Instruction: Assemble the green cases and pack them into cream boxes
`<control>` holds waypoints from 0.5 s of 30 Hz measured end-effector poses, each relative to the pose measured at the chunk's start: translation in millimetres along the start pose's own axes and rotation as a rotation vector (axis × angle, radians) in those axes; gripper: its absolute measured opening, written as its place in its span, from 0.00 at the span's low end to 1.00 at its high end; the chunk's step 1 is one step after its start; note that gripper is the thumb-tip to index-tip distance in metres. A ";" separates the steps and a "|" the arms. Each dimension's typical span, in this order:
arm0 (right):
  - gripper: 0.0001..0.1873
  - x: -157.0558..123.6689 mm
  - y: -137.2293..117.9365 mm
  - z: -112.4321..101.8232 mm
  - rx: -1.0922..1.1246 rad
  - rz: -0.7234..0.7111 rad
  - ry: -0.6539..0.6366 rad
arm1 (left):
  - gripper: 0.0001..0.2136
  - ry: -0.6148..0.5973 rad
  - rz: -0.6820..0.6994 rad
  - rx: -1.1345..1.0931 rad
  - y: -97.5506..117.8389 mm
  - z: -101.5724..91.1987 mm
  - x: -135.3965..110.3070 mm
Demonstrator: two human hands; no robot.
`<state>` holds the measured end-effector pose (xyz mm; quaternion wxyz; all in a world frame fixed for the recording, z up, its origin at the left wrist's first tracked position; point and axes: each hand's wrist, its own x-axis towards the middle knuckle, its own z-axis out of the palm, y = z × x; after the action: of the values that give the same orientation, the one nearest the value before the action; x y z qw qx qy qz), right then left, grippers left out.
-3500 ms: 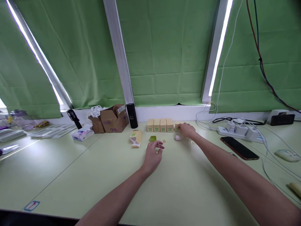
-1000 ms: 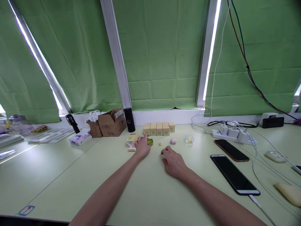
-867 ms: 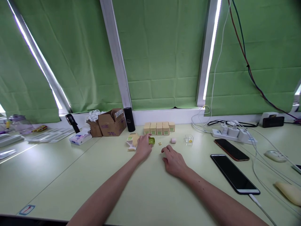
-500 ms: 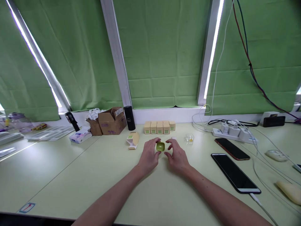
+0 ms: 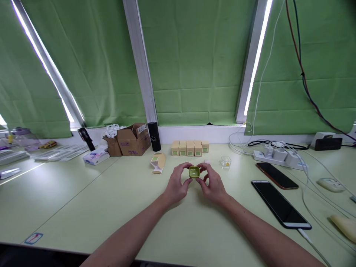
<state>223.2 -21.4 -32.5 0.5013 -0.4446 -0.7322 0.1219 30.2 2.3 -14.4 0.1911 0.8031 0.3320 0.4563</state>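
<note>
A small green square case (image 5: 194, 172) is pinched between both my hands above the pale green table (image 5: 83, 207). My left hand (image 5: 177, 182) grips its left side with thumb and fingers. On the right side my right hand (image 5: 213, 183) curls its fingertips onto the case. Behind them stands a row of small beige boxes (image 5: 190, 148) with green labels. A flattened beige box (image 5: 157, 162) lies to the left. A small pink object (image 5: 206, 161) peeks out just beyond my right hand, and a tiny clear cup (image 5: 225, 161) with something yellow in it stands further right.
Two phones (image 5: 280, 203) (image 5: 274, 175) lie at the right, one on a cable, beside a white power strip (image 5: 280, 157) with plugs and wires. At the back left are a cardboard box (image 5: 134, 139), a black cylinder (image 5: 152, 136) and a tissue pack (image 5: 95, 157).
My left hand picked the green case up from beside the flattened box and brought it to the middle. My right hand left the table and closed on its other side.
</note>
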 end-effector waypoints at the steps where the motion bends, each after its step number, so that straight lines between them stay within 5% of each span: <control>1: 0.21 -0.1 -0.3 -0.4 0.004 -0.004 0.003 | 0.21 0.001 -0.002 -0.011 0.6 -0.3 0.4; 15: 0.18 1.6 -1.0 -0.5 0.038 0.056 -0.003 | 0.15 0.037 -0.085 -0.040 -1.4 1.8 3.5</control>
<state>223.0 -20.8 -30.7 0.5051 -0.4552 -0.7178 0.1501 32.5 5.7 -14.1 0.2202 0.7758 0.3599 0.4692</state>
